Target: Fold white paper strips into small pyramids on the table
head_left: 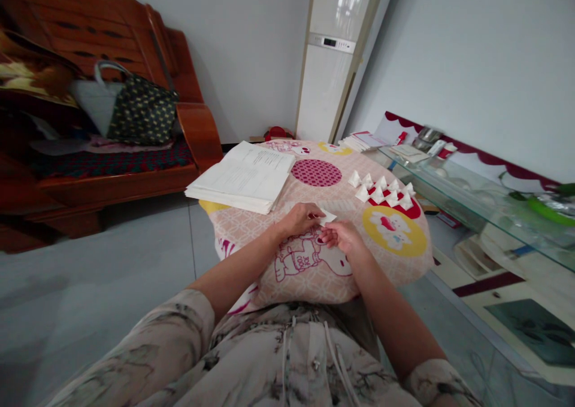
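Observation:
Between my hands, over the near middle of the round table, is a small piece of folded white paper [327, 216]. My left hand [302, 218] has its fingers closed on the paper's left side. From the right, my right hand [344, 236] pinches its lower edge with curled fingers. Part of the paper is hidden behind the fingers. Several small pointed folded paper pieces [381, 182] stand in rows on the table to the right. At the left lies a thick stack of printed white paper sheets [245, 173].
A patterned pink cloth [251, 233] covers the table. Close on the right is a glass-topped cabinet [485, 215] with cups and other items. A wooden bench [112, 179] with a dark patterned bag [142, 111] is at the left. A tall white air conditioner [326, 84] stands behind.

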Motion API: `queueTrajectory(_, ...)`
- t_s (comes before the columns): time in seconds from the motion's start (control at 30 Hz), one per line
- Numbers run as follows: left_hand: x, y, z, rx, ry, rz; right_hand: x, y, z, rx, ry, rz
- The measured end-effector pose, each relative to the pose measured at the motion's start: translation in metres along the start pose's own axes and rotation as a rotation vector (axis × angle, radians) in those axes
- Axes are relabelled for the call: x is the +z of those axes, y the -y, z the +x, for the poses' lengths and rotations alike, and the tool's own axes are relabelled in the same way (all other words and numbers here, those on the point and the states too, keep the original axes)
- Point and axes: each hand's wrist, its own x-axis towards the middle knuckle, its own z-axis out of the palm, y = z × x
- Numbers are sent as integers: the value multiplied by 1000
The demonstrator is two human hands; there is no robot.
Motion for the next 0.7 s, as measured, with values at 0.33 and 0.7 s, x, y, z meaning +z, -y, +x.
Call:
queueTrajectory(0.33, 6, -3, -6, 151, 207, 173, -16, 12, -12, -31, -55, -442)
queueTrajectory(0.7, 8, 3, -6, 212, 195, 299, -36, -6, 5, -928, -66, -1058)
